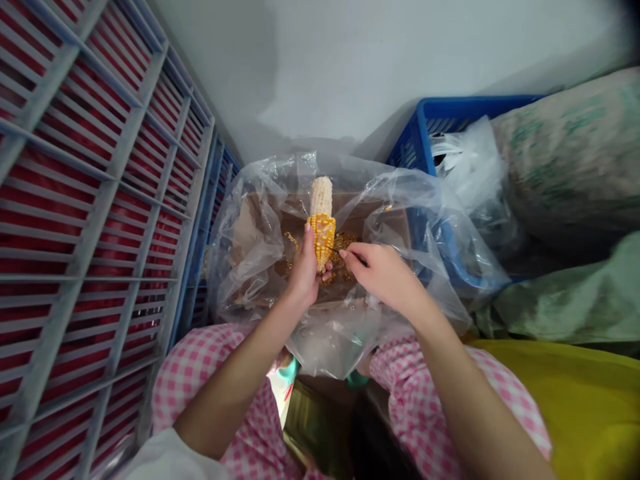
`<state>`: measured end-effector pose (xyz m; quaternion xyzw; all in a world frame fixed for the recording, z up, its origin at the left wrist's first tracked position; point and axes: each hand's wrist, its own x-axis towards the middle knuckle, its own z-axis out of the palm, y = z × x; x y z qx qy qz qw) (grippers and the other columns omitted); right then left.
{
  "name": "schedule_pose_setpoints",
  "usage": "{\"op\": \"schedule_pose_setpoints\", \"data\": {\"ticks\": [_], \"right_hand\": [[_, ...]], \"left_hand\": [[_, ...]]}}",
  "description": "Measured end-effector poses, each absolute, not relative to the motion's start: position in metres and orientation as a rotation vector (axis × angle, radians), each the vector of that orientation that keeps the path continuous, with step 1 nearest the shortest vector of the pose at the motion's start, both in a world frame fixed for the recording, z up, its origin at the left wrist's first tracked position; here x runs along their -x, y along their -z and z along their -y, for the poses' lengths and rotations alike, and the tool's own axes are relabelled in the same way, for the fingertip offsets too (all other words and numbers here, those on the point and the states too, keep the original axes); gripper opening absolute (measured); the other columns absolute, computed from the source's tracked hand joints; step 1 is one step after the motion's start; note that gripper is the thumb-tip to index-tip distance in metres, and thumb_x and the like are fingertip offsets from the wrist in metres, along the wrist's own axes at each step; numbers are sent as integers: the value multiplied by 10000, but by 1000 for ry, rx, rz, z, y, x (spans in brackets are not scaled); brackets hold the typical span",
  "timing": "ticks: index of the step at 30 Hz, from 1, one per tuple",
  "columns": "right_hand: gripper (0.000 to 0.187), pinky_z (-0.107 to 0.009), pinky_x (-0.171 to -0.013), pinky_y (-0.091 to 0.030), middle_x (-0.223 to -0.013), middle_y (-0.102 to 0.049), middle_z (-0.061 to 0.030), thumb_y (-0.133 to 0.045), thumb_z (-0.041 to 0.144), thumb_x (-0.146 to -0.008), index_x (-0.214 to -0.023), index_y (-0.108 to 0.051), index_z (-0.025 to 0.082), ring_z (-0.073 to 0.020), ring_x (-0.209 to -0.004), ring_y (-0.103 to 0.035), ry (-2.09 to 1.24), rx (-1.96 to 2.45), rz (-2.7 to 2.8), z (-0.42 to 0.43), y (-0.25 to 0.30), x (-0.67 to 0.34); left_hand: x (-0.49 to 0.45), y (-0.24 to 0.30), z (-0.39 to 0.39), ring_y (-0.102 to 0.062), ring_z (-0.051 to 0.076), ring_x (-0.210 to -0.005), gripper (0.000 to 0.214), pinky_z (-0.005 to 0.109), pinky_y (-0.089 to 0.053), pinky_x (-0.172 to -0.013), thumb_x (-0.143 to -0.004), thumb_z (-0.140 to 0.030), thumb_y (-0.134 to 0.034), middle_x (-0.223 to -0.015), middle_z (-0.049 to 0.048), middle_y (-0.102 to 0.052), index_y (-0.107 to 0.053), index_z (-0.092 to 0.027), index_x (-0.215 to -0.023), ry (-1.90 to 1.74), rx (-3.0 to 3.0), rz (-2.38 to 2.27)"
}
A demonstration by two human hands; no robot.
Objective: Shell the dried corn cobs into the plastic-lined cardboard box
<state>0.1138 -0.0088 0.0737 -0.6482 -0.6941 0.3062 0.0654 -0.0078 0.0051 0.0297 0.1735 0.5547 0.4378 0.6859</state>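
My left hand [304,272] is wrapped round the lower part of a corn cob [323,230], which stands nearly upright. Its upper part is bare and pale; yellow kernels cover the lower part, with some gaps. My right hand [374,267] is closed on a thin dark tool, its tip against the cob's right side. Most of that tool is hidden by the fingers, so its kind cannot be told. Below both hands is a cardboard box [350,205] lined with a clear plastic bag [255,267]. Loose kernels [345,243] lie on its bottom.
A grey slatted crate [107,177] with red stuff behind it rises at the left. On the right a blue basket [425,133] holds white plastic bags [475,160] and a large full sack [575,153]. Yellow material [565,387] lies at the lower right. A white wall [345,67] stands behind.
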Motion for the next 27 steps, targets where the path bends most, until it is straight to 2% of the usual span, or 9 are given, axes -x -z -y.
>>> {"op": "schedule_pose_setpoints", "data": {"ticks": [5,7,11,14,18,20,23,25,27], "right_hand": [[285,-253,-582,-306,-742,-674,-60,-365,269,-888,-779,-620,202,-177,-676,-609,-859,2026,2166,12,-69,-105],[291,-261,-594,-330,-786,-684,-85,-350,263,-896,-824,-623,196,-207,-726,-634,-820,2123,2164,15,-64,-95],[318,-275,-598,-383,-784,-680,-101,-278,265,-927,-942,-586,187,-235,-721,-652,-729,2364,2016,23,-51,-67],[325,-278,-586,-394,-761,-674,-104,-245,269,-938,-989,-552,178,-232,-688,-653,-693,2404,1987,25,-46,-54],[327,-262,-570,-352,-756,-670,-104,-268,306,-931,-931,-570,182,-218,-676,-639,-712,2256,2061,19,-53,-66],[324,-250,-566,-321,-752,-667,-83,-286,317,-924,-873,-581,193,-193,-669,-621,-758,2141,2048,15,-60,-81],[313,-235,-552,-291,-683,-639,-36,-317,319,-909,-784,-580,206,-151,-608,-565,-814,2050,1986,9,-68,-104],[310,-229,-537,-275,-631,-609,-15,-336,318,-896,-727,-571,209,-136,-567,-520,-853,2032,1961,8,-71,-115],[310,-227,-527,-263,-602,-588,-4,-350,319,-885,-688,-562,209,-129,-546,-488,-892,2015,1958,8,-72,-121]], "left_hand": [[3,-18,1,-386,58,-368,442,184,-216,-340,-751,-628,-462,-572,-35,-470,-533,-201,-842,-1030,-492,-1375],[0,-11,4,-401,61,-392,426,192,-256,-364,-757,-602,-480,-597,-29,-490,-550,-196,-864,-1056,-505,-1429],[-5,-6,7,-512,89,-563,367,207,-394,-522,-808,-516,-474,-725,5,-575,-586,-172,-870,-1185,-411,-1407],[-6,-9,9,-565,116,-676,389,217,-427,-610,-834,-514,-427,-793,23,-612,-588,-164,-886,-1201,-219,-1320],[2,-14,6,-526,82,-530,450,190,-389,-473,-822,-566,-386,-725,1,-603,-585,-172,-908,-1016,-11,-1203],[7,-18,2,-425,45,-397,439,172,-300,-370,-797,-579,-415,-649,-24,-567,-577,-177,-865,-967,-28,-1166],[11,-24,-4,-289,4,-303,418,154,-177,-306,-738,-585,-507,-601,-50,-526,-556,-180,-830,-929,-137,-1104],[11,-27,-6,-319,3,-305,397,145,-193,-302,-718,-558,-558,-615,-48,-536,-554,-183,-849,-913,-207,-1091],[11,-28,-7,-436,33,-364,376,149,-297,-331,-716,-523,-580,-649,-31,-565,-560,-181,-873,-913,-241,-1097]]}}
